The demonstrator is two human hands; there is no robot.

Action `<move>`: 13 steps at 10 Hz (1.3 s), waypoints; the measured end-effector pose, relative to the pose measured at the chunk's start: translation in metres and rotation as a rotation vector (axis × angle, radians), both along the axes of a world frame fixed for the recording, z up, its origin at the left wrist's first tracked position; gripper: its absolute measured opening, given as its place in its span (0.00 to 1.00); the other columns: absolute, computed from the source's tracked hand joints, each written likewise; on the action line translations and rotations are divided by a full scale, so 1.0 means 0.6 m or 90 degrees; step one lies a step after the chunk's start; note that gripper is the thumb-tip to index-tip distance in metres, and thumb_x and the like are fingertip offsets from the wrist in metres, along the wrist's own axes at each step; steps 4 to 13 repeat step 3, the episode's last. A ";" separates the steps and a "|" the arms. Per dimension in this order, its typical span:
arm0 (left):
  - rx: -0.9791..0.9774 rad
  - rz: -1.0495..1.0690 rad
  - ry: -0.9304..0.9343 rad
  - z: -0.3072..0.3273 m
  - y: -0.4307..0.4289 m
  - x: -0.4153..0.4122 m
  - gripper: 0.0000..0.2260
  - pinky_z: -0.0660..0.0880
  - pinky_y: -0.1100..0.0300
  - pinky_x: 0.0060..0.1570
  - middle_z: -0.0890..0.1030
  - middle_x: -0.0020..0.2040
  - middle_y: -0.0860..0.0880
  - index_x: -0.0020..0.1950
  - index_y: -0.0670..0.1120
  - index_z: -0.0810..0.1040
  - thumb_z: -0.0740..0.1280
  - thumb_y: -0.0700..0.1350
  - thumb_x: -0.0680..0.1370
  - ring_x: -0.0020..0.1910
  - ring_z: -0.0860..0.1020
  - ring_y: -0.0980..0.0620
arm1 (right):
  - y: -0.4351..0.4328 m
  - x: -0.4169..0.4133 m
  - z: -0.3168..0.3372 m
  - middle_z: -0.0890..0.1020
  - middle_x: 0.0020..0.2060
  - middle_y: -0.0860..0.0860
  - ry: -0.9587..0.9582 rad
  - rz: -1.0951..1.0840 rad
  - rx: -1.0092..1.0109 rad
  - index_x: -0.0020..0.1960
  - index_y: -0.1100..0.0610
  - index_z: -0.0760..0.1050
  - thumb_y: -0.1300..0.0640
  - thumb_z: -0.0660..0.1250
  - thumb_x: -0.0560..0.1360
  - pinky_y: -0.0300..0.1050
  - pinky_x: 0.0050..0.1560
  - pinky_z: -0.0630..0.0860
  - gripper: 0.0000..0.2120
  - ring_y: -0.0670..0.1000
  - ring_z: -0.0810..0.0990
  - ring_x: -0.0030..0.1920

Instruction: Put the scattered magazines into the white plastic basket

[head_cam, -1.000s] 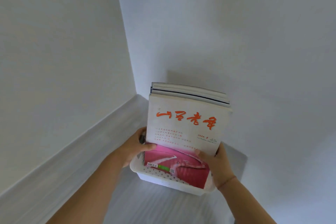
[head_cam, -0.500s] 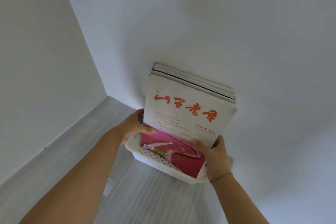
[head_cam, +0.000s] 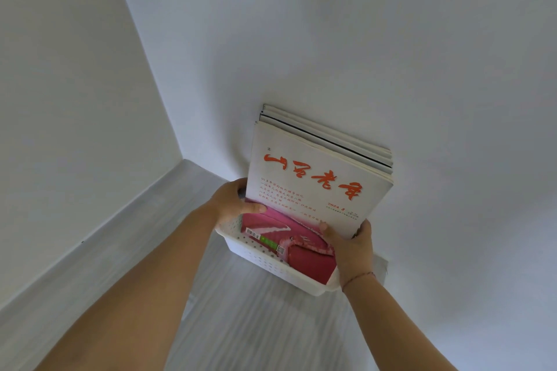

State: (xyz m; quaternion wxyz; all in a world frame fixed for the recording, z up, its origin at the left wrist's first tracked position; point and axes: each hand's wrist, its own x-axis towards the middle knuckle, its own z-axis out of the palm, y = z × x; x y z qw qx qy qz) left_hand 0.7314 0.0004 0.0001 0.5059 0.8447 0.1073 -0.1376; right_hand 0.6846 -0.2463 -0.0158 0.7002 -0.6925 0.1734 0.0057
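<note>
At centre frame, a left hand and right hand grip a stack of magazines standing in the white basket against the wall; lowering it evenly should prevent tipping.

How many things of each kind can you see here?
Magazines: about 5, a stack standing in the basket, exact count unclear
Baskets: 1
Hands: 2, left hand, right hand
Total: about 8
</note>
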 end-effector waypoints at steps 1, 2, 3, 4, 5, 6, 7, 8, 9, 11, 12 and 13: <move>0.046 0.036 -0.037 -0.004 -0.015 -0.016 0.29 0.69 0.46 0.61 0.80 0.62 0.51 0.65 0.52 0.71 0.77 0.45 0.67 0.57 0.79 0.49 | 0.002 -0.003 0.008 0.77 0.60 0.51 0.006 0.001 -0.027 0.67 0.51 0.64 0.55 0.76 0.67 0.50 0.50 0.78 0.33 0.54 0.77 0.53; 0.092 0.099 -0.064 0.001 -0.025 -0.037 0.31 0.70 0.44 0.62 0.75 0.67 0.50 0.67 0.52 0.66 0.75 0.50 0.68 0.64 0.75 0.45 | 0.001 -0.002 0.017 0.75 0.63 0.54 0.029 0.006 -0.029 0.69 0.52 0.60 0.55 0.75 0.67 0.56 0.55 0.77 0.36 0.58 0.76 0.58; 0.096 0.261 -0.102 -0.009 -0.030 -0.101 0.38 0.67 0.40 0.67 0.64 0.74 0.48 0.74 0.51 0.58 0.73 0.55 0.70 0.71 0.66 0.44 | -0.014 -0.025 0.038 0.68 0.69 0.55 0.036 -0.025 -0.092 0.73 0.51 0.54 0.55 0.74 0.68 0.60 0.60 0.73 0.40 0.60 0.72 0.65; 0.096 0.261 -0.102 -0.009 -0.030 -0.101 0.38 0.67 0.40 0.67 0.64 0.74 0.48 0.74 0.51 0.58 0.73 0.55 0.70 0.71 0.66 0.44 | -0.014 -0.025 0.038 0.68 0.69 0.55 0.036 -0.025 -0.092 0.73 0.51 0.54 0.55 0.74 0.68 0.60 0.60 0.73 0.40 0.60 0.72 0.65; 0.096 0.261 -0.102 -0.009 -0.030 -0.101 0.38 0.67 0.40 0.67 0.64 0.74 0.48 0.74 0.51 0.58 0.73 0.55 0.70 0.71 0.66 0.44 | -0.014 -0.025 0.038 0.68 0.69 0.55 0.036 -0.025 -0.092 0.73 0.51 0.54 0.55 0.74 0.68 0.60 0.60 0.73 0.40 0.60 0.72 0.65; 0.096 0.261 -0.102 -0.009 -0.030 -0.101 0.38 0.67 0.40 0.67 0.64 0.74 0.48 0.74 0.51 0.58 0.73 0.55 0.70 0.71 0.66 0.44 | -0.014 -0.025 0.038 0.68 0.69 0.55 0.036 -0.025 -0.092 0.73 0.51 0.54 0.55 0.74 0.68 0.60 0.60 0.73 0.40 0.60 0.72 0.65; 0.096 0.261 -0.102 -0.009 -0.030 -0.101 0.38 0.67 0.40 0.67 0.64 0.74 0.48 0.74 0.51 0.58 0.73 0.55 0.70 0.71 0.66 0.44 | -0.014 -0.025 0.038 0.68 0.69 0.55 0.036 -0.025 -0.092 0.73 0.51 0.54 0.55 0.74 0.68 0.60 0.60 0.73 0.40 0.60 0.72 0.65; 0.096 0.261 -0.102 -0.009 -0.030 -0.101 0.38 0.67 0.40 0.67 0.64 0.74 0.48 0.74 0.51 0.58 0.73 0.55 0.70 0.71 0.66 0.44 | -0.014 -0.025 0.038 0.68 0.69 0.55 0.036 -0.025 -0.092 0.73 0.51 0.54 0.55 0.74 0.68 0.60 0.60 0.73 0.40 0.60 0.72 0.65; 0.096 0.261 -0.102 -0.009 -0.030 -0.101 0.38 0.67 0.40 0.67 0.64 0.74 0.48 0.74 0.51 0.58 0.73 0.55 0.70 0.71 0.66 0.44 | -0.014 -0.025 0.038 0.68 0.69 0.55 0.036 -0.025 -0.092 0.73 0.51 0.54 0.55 0.74 0.68 0.60 0.60 0.73 0.40 0.60 0.72 0.65; 0.096 0.261 -0.102 -0.009 -0.030 -0.101 0.38 0.67 0.40 0.67 0.64 0.74 0.48 0.74 0.51 0.58 0.73 0.55 0.70 0.71 0.66 0.44 | -0.014 -0.025 0.038 0.68 0.69 0.55 0.036 -0.025 -0.092 0.73 0.51 0.54 0.55 0.74 0.68 0.60 0.60 0.73 0.40 0.60 0.72 0.65; 0.096 0.261 -0.102 -0.009 -0.030 -0.101 0.38 0.67 0.40 0.67 0.64 0.74 0.48 0.74 0.51 0.58 0.73 0.55 0.70 0.71 0.66 0.44 | -0.014 -0.025 0.038 0.68 0.69 0.55 0.036 -0.025 -0.092 0.73 0.51 0.54 0.55 0.74 0.68 0.60 0.60 0.73 0.40 0.60 0.72 0.65; 0.096 0.261 -0.102 -0.009 -0.030 -0.101 0.38 0.67 0.40 0.67 0.64 0.74 0.48 0.74 0.51 0.58 0.73 0.55 0.70 0.71 0.66 0.44 | -0.014 -0.025 0.038 0.68 0.69 0.55 0.036 -0.025 -0.092 0.73 0.51 0.54 0.55 0.74 0.68 0.60 0.60 0.73 0.40 0.60 0.72 0.65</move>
